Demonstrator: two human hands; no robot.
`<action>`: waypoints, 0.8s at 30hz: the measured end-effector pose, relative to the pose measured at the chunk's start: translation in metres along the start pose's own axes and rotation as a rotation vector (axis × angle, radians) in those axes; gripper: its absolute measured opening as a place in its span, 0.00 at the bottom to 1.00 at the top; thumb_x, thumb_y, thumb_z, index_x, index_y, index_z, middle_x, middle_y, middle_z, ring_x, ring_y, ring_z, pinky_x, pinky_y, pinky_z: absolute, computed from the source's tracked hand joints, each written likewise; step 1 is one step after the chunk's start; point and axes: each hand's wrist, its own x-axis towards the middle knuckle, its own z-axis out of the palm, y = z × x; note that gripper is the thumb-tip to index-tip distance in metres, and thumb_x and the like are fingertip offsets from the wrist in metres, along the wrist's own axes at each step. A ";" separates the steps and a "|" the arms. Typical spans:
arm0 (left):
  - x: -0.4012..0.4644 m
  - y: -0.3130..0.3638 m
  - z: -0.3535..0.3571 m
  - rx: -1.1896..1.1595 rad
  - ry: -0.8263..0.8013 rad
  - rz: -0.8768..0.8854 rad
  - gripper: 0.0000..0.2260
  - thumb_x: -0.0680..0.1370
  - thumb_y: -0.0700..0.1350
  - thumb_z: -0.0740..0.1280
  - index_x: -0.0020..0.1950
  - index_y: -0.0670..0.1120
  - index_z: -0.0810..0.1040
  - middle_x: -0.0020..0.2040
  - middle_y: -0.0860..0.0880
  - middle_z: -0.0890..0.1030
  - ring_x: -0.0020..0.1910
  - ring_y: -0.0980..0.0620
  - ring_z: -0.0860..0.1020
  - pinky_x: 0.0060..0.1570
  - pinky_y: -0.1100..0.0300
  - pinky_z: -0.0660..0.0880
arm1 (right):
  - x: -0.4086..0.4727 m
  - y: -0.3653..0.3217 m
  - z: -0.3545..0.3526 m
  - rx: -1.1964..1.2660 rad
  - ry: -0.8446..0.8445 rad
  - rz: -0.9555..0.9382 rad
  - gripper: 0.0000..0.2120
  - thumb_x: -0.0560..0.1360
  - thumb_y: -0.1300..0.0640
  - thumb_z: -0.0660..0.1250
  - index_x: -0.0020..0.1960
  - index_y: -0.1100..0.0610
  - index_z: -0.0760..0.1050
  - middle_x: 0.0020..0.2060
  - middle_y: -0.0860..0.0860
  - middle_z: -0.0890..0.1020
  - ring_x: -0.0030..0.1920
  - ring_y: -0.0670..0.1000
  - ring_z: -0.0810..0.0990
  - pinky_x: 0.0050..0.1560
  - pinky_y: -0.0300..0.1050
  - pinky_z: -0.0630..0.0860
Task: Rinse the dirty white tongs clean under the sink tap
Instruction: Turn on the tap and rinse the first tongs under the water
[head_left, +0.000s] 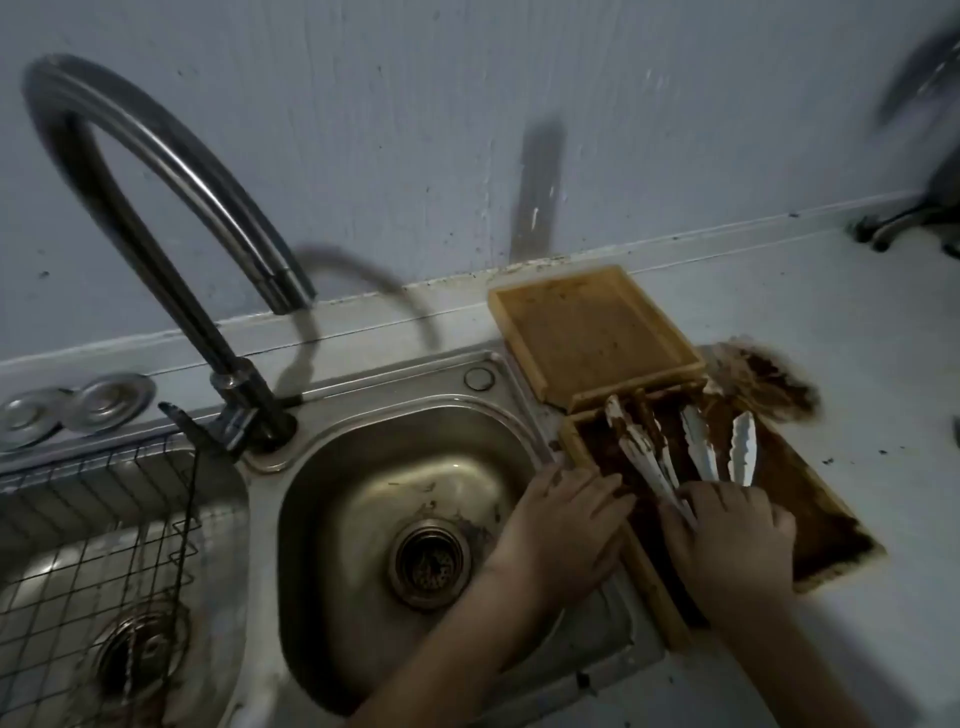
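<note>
Two pairs of white tongs lie in a wooden tray (826, 525) caked with brown dirt, right of the sink. The left pair (636, 447) is smeared with brown; the right pair (719, 441) has scalloped tips and looks cleaner. My right hand (732, 540) rests over the handle ends of both pairs, fingers curled around them. My left hand (563, 525) lies flat on the tray's left edge, fingers spread, holding nothing. The curved metal tap (171, 171) stands at the back left of the small sink basin (332, 499); no water runs.
A second wooden tray (587, 332) sits behind the dirty one against the wall. A wire rack (93, 551) fills the left basin. Brown dirt is spilled on the counter (763, 376) by the trays. A dark blurred object (924, 156) stands at the far right.
</note>
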 end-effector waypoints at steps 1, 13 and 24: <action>0.002 0.000 0.002 0.009 -0.020 0.004 0.20 0.74 0.56 0.54 0.60 0.54 0.78 0.59 0.53 0.82 0.58 0.52 0.79 0.57 0.52 0.76 | 0.001 0.001 0.000 0.002 -0.010 0.007 0.13 0.73 0.47 0.64 0.51 0.54 0.78 0.46 0.53 0.82 0.49 0.55 0.77 0.50 0.50 0.67; 0.002 0.001 0.003 -0.010 0.016 0.023 0.20 0.73 0.57 0.54 0.57 0.54 0.80 0.55 0.54 0.83 0.58 0.50 0.79 0.58 0.49 0.74 | 0.010 -0.005 -0.020 0.159 -0.024 0.049 0.07 0.76 0.51 0.62 0.43 0.54 0.73 0.35 0.46 0.72 0.39 0.48 0.70 0.49 0.50 0.70; -0.012 -0.022 -0.051 -0.028 0.243 -0.130 0.15 0.74 0.54 0.60 0.57 0.53 0.80 0.51 0.54 0.84 0.54 0.52 0.80 0.57 0.51 0.74 | 0.016 -0.035 -0.060 0.339 0.457 -0.190 0.10 0.74 0.56 0.66 0.45 0.64 0.73 0.54 0.65 0.70 0.55 0.61 0.67 0.50 0.55 0.70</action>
